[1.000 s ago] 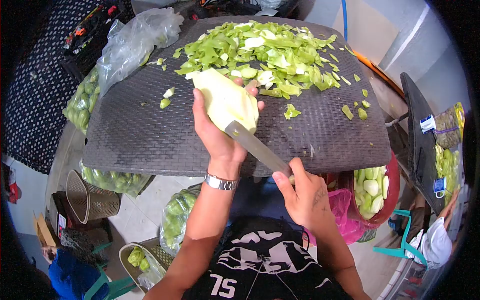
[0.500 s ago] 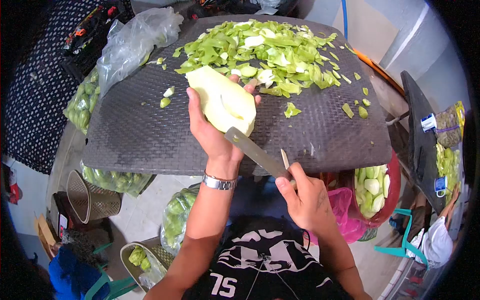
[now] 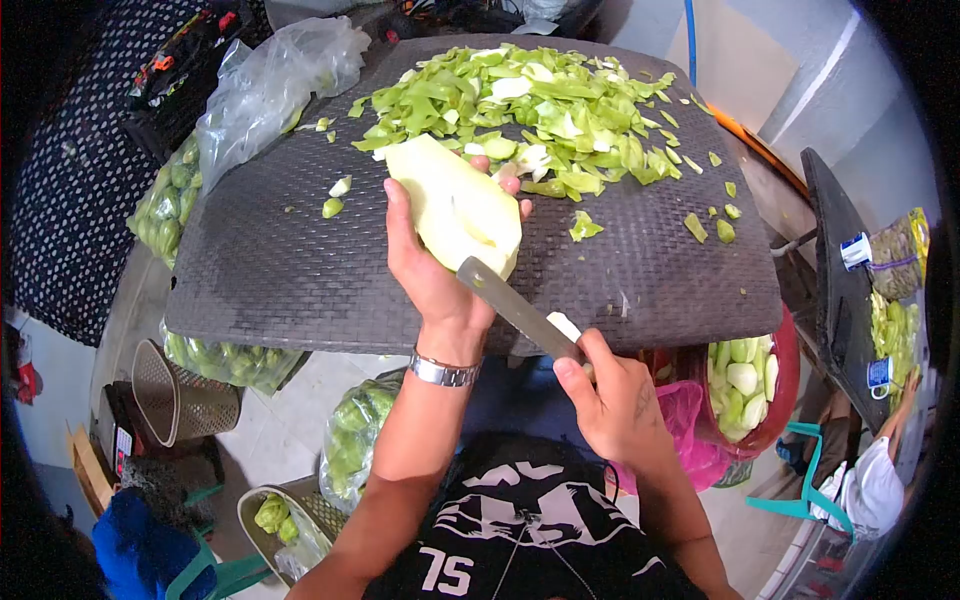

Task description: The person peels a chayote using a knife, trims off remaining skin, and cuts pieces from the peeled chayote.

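My left hand (image 3: 440, 290) is wrapped round a pale, peeled chayote (image 3: 455, 205), its thumb along the near left side and fingertips showing behind. A shallow hollow marks the face turned up to me. In my right hand (image 3: 610, 395) is a knife (image 3: 515, 310), gripped by its handle, which is mostly hidden by the fingers. The blade slants up and left, its tip at the chayote's lower end. A small white slice (image 3: 563, 325) shows beside the blade near my right fingers; whether it touches the blade I cannot tell.
A heap of green peelings (image 3: 540, 110) covers the far part of the dark woven tabletop (image 3: 300, 270). Below its right edge, a red tub (image 3: 785, 395) holds peeled pieces. Bagged chayotes (image 3: 355, 430) and baskets (image 3: 165, 400) stand at left. Another person's arm (image 3: 895, 410) shows at far right.
My left hand and the chayote have shifted slightly right and down in view. The knife tip stays at its lower end. The white slice beside the blade now shows its broader face.
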The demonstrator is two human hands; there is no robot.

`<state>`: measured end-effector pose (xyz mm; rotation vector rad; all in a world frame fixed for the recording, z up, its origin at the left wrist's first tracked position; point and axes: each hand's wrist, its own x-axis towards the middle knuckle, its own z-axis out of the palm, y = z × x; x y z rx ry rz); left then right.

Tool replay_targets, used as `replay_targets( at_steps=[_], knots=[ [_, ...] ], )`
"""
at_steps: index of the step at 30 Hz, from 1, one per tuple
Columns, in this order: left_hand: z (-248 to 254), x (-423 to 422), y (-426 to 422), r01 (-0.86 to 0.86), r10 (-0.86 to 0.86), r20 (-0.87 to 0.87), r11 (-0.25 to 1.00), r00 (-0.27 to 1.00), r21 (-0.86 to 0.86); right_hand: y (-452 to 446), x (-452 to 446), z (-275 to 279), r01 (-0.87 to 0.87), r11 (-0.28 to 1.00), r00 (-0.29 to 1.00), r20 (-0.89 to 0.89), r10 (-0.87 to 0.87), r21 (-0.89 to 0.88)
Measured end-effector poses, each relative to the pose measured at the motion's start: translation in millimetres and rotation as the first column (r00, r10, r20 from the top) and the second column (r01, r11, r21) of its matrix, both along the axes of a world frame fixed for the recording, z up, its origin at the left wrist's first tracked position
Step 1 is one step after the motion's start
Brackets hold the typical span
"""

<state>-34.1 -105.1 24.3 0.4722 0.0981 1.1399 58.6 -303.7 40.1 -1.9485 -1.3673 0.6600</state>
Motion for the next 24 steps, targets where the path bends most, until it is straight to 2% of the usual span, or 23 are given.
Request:
replay_targets(
  at_steps=[6, 9, 12, 13, 18, 21, 24],
  knots=[
    [-0.2, 2.2, -15.1, -0.019, 0.017, -0.031, 0.998, 0.999, -0.056, 5.6, 1.5, -3.2, -0.007, 1.0, 0.996, 0.086, 0.006, 0.006],
    [-2.9, 4.4, -17.9, -0.078, 0.075, -0.045, 0.995, 0.996, -0.062, 4.9, -0.6, -8.4, 0.01, 0.999, 0.992, 0.125, -0.015, 0.037],
    [1.2, 8.2, -31.7, -0.164, 0.158, -0.141, 0.986, 0.977, -0.034, 8.1, -2.7, -10.0, 0.019, 0.998, 0.991, 0.131, -0.026, 0.054],
    [-3.1, 13.0, -39.3, -0.099, 0.098, -0.038, 0.994, 0.994, -0.041, 13.3, -3.3, -6.9, 0.03, 0.999, 0.989, 0.142, -0.036, 0.042],
    [-11.1, 16.0, -41.4, -0.144, 0.14, -0.071, 0.988, 0.988, -0.058, 12.5, 6.1, -4.3, 0.0, 1.0, 0.996, 0.09, 0.002, -0.015],
    [-8.1, 5.3, -22.0, -0.223, 0.224, -0.066, 0.975, 0.972, 0.016, 0.1, 1.6, -8.8, 0.007, 1.0, 0.997, 0.071, -0.006, -0.016],
    [-5.7, 8.2, -27.5, -0.243, 0.262, -0.152, 0.961, 0.953, 0.131, -3.4, -3.2, -13.8, 0.015, 1.0, 0.999, 0.041, -0.016, 0.004]
  ],
)
